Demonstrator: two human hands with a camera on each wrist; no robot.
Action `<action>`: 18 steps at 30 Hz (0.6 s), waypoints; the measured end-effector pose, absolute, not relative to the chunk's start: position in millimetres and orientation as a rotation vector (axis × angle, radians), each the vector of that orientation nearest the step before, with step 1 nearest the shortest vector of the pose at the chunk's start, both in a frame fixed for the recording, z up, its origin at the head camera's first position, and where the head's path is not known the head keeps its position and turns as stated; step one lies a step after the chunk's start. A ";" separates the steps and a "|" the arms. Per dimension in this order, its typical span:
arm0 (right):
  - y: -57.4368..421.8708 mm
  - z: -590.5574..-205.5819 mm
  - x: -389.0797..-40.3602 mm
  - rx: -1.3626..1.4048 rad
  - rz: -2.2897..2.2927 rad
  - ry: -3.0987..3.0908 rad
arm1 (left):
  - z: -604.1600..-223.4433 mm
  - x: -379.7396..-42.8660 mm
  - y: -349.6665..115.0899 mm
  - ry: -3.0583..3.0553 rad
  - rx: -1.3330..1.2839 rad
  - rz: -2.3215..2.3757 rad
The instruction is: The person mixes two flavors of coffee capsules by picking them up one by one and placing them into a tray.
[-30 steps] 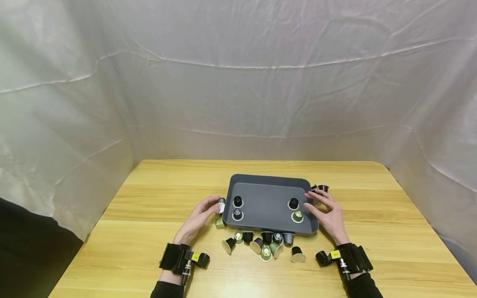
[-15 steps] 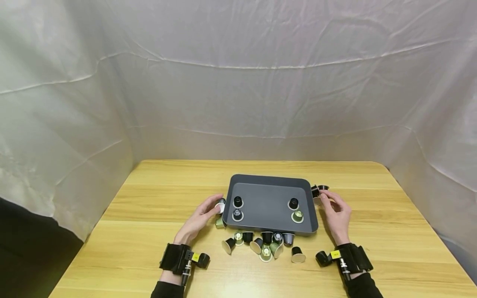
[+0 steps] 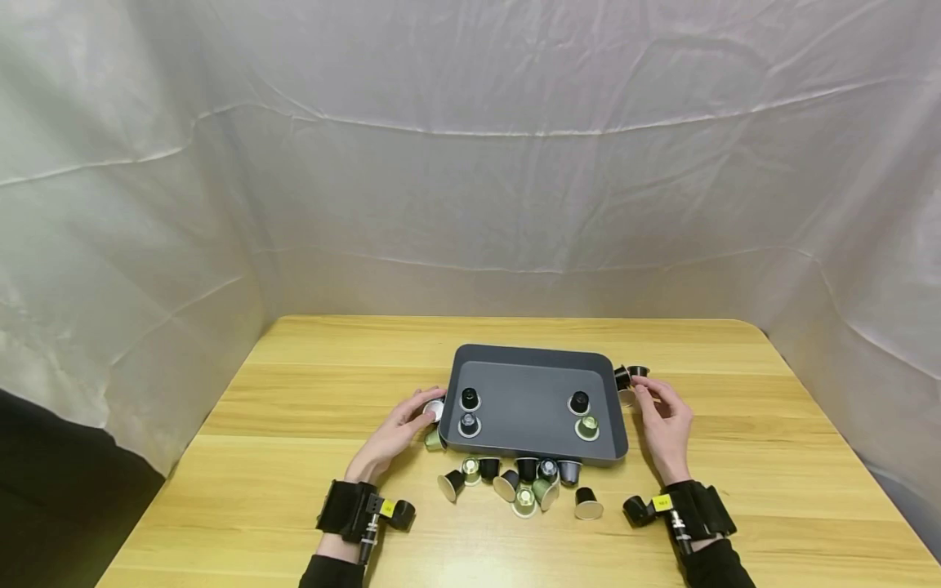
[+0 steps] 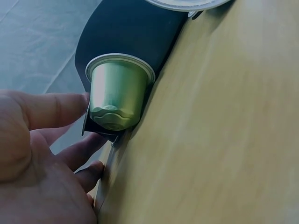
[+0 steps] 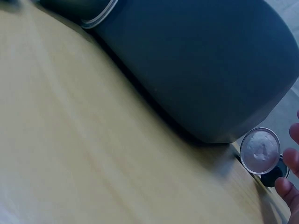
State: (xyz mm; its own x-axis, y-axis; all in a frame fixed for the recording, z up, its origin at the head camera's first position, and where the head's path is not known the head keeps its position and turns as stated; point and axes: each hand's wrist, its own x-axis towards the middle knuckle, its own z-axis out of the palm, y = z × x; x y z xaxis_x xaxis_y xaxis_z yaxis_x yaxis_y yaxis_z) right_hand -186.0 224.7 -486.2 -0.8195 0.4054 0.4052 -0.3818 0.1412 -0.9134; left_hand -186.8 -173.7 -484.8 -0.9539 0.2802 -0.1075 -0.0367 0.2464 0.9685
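Left of the grey tray, my left hand pinches a coffee capsule with a silvery white lid between thumb and fingers. A green capsule lies just nearer, against the tray's side; in the left wrist view it hides most of the held one. Past the tray's right side, my right hand pinches a black capsule at thumb and fingertips. Beside it are another black capsule and one with a pale lid. Only fingertips show at the right wrist view's edge.
Inside the tray stand two dark capsules on the left, and a black capsule and a green capsule on the right. Several more, such as a tipped black capsule, lie along its near side on the wooden table.
My right hand has moved from over the tray's right rim out to the black capsule and pinched it. My left fingers have closed on the white-lidded capsule, which has shifted slightly.
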 end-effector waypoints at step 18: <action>225.3 -485.1 -184.4 -0.044 1.745 -1.874 | -486.2 -187.3 -167.5 2.342 0.145 1.862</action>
State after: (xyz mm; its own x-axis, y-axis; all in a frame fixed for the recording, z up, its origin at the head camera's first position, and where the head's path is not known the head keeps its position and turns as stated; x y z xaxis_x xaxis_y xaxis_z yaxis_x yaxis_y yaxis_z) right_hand -184.4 225.3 -485.1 -0.8358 0.3964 0.3798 -0.3506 0.1467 -0.9249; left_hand -187.3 -167.5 -486.2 -0.9847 0.1658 -0.0543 -0.0156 0.2265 0.9739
